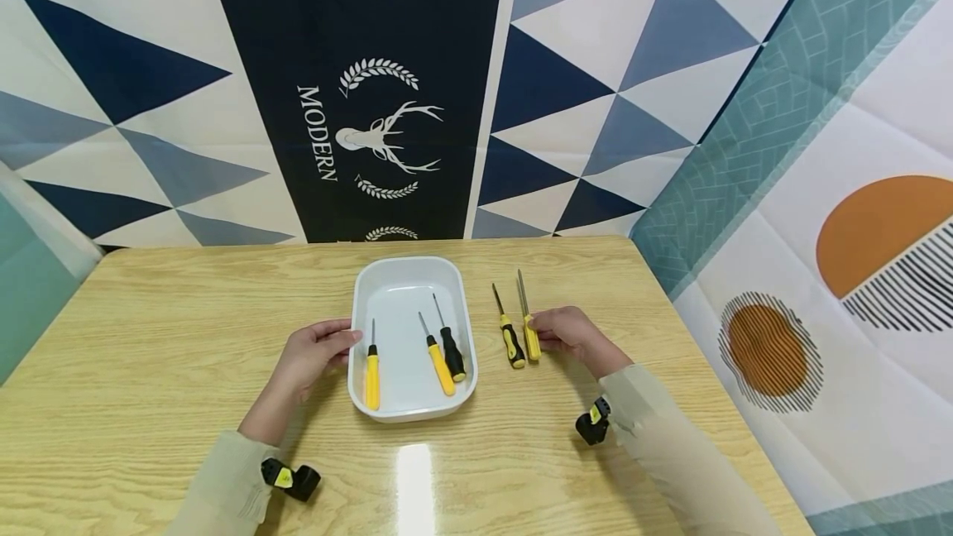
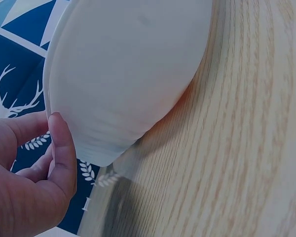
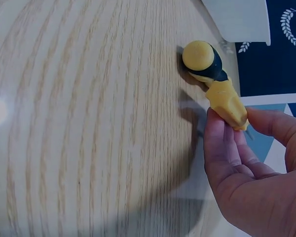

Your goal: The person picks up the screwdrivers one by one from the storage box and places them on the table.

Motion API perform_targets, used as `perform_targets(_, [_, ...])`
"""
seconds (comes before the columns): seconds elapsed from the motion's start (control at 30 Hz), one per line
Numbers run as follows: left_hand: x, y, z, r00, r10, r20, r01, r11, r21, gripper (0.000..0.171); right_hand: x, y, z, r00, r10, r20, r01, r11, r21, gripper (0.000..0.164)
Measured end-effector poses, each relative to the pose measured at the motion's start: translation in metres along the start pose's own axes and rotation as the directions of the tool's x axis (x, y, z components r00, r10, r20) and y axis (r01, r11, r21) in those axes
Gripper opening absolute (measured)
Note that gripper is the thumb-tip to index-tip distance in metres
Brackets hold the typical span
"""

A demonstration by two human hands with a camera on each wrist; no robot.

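My left hand (image 1: 316,351) grips the left rim of a white tray (image 1: 413,264), with the thumb over the edge; the left wrist view shows the fingers pinching that rim. In the tray lie a yellow-handled screwdriver (image 1: 373,379) at the left and, at the right, another yellow one (image 1: 440,366) beside a black-handled one (image 1: 452,354). Right of the tray, my right hand (image 1: 567,331) pinches a yellow screwdriver (image 3: 228,104) by its handle between thumb and fingers, its shaft pointing to the back. Close on its left lies a black-and-yellow screwdriver (image 1: 512,343) on the table.
The wooden table (image 1: 186,313) ends at a patterned cloth wall (image 1: 395,89) behind the tray. Another patterned cloth (image 1: 811,288) hangs along the right side. Small black devices are strapped at both wrists (image 1: 290,478). Light glares on the tabletop in front of the tray.
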State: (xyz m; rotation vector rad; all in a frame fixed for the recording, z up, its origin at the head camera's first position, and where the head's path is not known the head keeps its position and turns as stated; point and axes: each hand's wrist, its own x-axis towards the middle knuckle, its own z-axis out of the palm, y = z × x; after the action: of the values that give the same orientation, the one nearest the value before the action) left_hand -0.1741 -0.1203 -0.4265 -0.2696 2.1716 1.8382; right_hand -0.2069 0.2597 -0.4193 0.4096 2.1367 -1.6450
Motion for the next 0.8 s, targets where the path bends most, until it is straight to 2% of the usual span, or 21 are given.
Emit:
perform_targets(0.4, [0.0012,-0.0018,-0.0003,1.000,0.000,-0.006,0.000,1.000,-0.006,0.050,0.0042,0.0032,0.0014,1.000,0.016,-0.006,-0.016,1.000,-0.003,0.043])
perform_targets(0.6, [0.0001,-0.0028,0.0009,1.000,0.005,-0.007,-0.005,1.000,0.016,0.050,0.0045,0.0032,0.0017,0.999,0.038,-0.016,-0.038,0.999,-0.037,0.041])
perform_targets(0.8, [-0.0006,-0.0037,0.0003,1.000,0.006,-0.009,-0.006,1.000,0.009,0.051,0.0044,0.0018,0.0021,1.000,0.025,-0.017,-0.026,0.998,-0.063,0.040])
